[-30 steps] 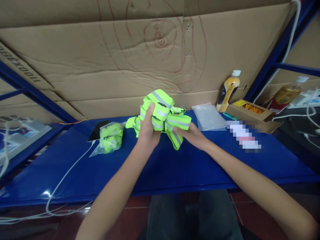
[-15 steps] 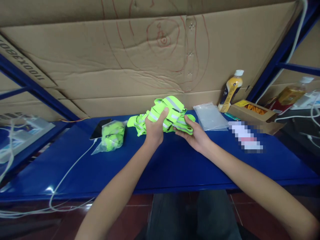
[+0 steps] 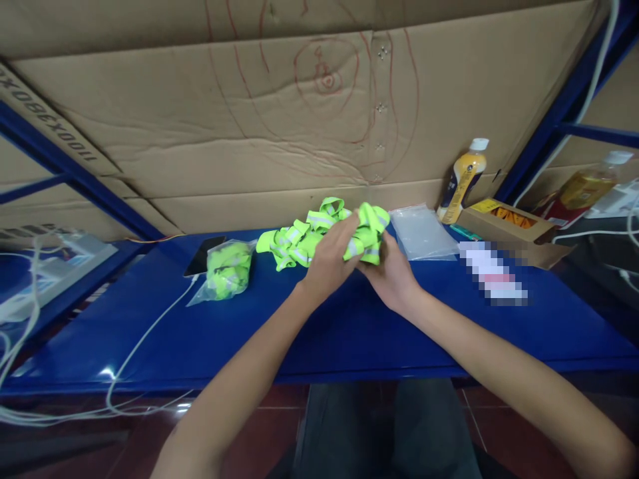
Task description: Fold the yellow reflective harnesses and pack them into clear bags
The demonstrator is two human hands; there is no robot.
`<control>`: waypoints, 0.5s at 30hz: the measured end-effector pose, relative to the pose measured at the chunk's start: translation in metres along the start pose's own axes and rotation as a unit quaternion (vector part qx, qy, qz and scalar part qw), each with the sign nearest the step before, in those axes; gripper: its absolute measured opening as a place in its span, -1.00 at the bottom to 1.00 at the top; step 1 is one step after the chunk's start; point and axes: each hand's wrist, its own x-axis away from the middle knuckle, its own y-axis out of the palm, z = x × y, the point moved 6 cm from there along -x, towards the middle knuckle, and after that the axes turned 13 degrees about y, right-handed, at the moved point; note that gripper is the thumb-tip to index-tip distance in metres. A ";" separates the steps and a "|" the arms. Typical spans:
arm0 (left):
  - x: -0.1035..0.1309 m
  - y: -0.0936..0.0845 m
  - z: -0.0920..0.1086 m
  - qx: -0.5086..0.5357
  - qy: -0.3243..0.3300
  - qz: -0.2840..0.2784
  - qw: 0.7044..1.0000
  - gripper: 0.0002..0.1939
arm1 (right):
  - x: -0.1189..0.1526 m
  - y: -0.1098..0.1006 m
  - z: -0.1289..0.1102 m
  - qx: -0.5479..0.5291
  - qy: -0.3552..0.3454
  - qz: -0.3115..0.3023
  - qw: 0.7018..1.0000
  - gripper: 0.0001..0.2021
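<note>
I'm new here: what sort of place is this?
Probably a workshop or stockroom: a long, glossy blue table, a flat brown cardboard wall behind it, and a clear plastic bag of neon-yellow bands.

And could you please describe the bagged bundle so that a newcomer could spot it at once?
On the blue worktop, left of the left hand, find the dark flat device near the back edge. The bagged bundle sits just to its right, neon yellow-green. Unlike the loose neon straps held nearby, it is wrapped in clear plastic.
</note>
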 end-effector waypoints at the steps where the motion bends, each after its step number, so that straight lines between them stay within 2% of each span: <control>1: -0.001 0.008 0.004 0.000 0.032 -0.053 0.998 -0.34 | -0.002 -0.003 -0.002 -0.003 0.000 0.020 1.000 -0.69; 2: -0.001 0.014 0.008 -0.003 0.061 -0.093 0.994 -0.29 | -0.004 -0.006 -0.004 -0.010 0.004 0.041 0.999 -0.68; 4: -0.002 0.021 0.017 -0.019 0.099 -0.140 0.985 -0.23 | -0.004 -0.008 -0.009 -0.033 0.018 0.058 0.998 -0.65; 7: -0.003 0.025 0.023 -0.039 0.106 -0.156 0.981 -0.28 | 0.002 0.003 -0.019 -0.037 0.040 0.001 0.999 -0.44; 9: -0.002 0.026 0.024 -0.026 0.097 -0.149 0.984 -0.38 | 0.005 0.008 -0.024 -0.014 0.044 -0.025 0.999 -0.38; 12: 0.000 0.023 0.024 0.052 0.068 -0.099 0.991 -0.48 | 0.003 0.002 -0.023 0.031 0.041 0.003 0.999 -0.47; 13: 0.000 0.020 0.022 0.091 0.041 -0.068 0.993 -0.52 | 0.000 0.000 -0.023 0.047 0.030 0.010 0.998 -0.48; 15: -0.001 0.014 0.014 0.176 -0.051 0.032 0.983 -0.57 | -0.004 -0.003 -0.023 0.078 -0.006 0.009 0.997 -0.47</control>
